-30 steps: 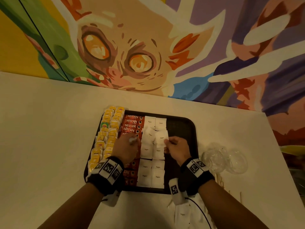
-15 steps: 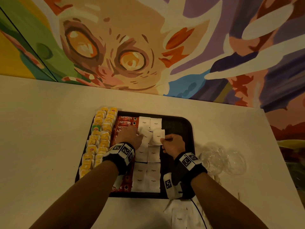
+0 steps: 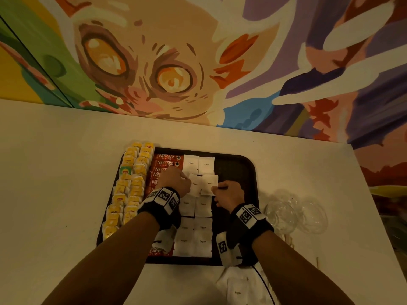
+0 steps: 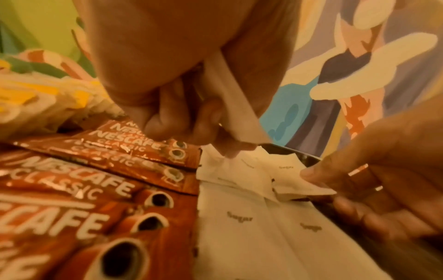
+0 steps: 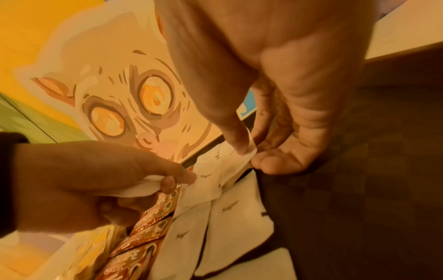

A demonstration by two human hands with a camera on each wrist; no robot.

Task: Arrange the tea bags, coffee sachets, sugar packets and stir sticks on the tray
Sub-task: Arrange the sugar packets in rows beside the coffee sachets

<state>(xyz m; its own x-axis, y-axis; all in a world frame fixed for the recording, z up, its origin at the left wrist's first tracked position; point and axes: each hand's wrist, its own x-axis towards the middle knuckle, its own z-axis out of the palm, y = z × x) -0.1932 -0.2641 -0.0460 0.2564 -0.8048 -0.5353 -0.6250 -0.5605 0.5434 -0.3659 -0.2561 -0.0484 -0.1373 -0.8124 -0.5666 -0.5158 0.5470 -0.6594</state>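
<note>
Beige table (image 3: 66, 172); tray's (image 3: 237, 170) dark right strip beside sugar packets (image 3: 199, 165).

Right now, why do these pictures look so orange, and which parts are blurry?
Head view: warm dim light tints everything, wide lens bends the table edge. Left wrist view: nearest coffee sachets smear out of focus. Right wrist view: tray falls into dark shadow.

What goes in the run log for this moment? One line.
step: laying sugar packets | left hand: holds spare packet, touches tray packet | right hand: pinches sugar packet | tray: right side bare
</note>
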